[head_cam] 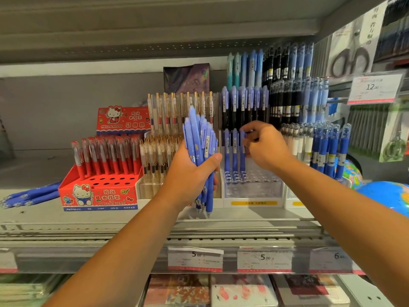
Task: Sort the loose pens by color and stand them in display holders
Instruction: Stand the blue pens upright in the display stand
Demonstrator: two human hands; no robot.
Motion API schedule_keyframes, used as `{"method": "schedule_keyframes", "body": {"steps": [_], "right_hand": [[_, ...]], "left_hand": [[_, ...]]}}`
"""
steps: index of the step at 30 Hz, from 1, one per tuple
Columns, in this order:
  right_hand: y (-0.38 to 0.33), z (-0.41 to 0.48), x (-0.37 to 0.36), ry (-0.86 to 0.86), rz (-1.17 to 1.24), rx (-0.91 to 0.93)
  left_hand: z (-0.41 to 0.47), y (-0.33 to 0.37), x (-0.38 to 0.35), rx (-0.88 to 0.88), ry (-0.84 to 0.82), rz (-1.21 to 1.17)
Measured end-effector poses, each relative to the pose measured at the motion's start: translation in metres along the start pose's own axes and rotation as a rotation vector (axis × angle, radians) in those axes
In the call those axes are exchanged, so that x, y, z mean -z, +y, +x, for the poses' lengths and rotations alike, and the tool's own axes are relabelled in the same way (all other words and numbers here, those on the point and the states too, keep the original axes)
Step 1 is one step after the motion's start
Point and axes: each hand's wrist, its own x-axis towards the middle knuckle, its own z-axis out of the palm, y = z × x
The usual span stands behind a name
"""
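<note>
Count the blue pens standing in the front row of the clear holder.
3, side by side at the row's left end: left pen, middle pen, and right pen, which the right hand pinches. The hand could hide another.

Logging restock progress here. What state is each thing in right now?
left hand: grips the pen bundle.
pen bundle: blue, upright, outside any holder.
right hand: pinches the top of a blue pen.
blue pen: upright in the clear holder, beside two others.
clear holder: many holes empty.
red holder: front holes empty.
loose pens: lying flat, far left.
</note>
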Motion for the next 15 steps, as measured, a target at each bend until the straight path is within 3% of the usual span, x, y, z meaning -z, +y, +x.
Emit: {"method": "schedule_keyframes", "body": {"steps": [8, 15], "right_hand": [[0.005, 0.000, 0.000, 0.030, -0.135, -0.015], [-0.009, -0.019, 0.002, 0.135, -0.298, 0.104]], "left_hand": [[-0.001, 0.001, 0.000, 0.005, -0.007, -0.007], [-0.002, 0.002, -0.001, -0.010, -0.004, -0.011]]}}
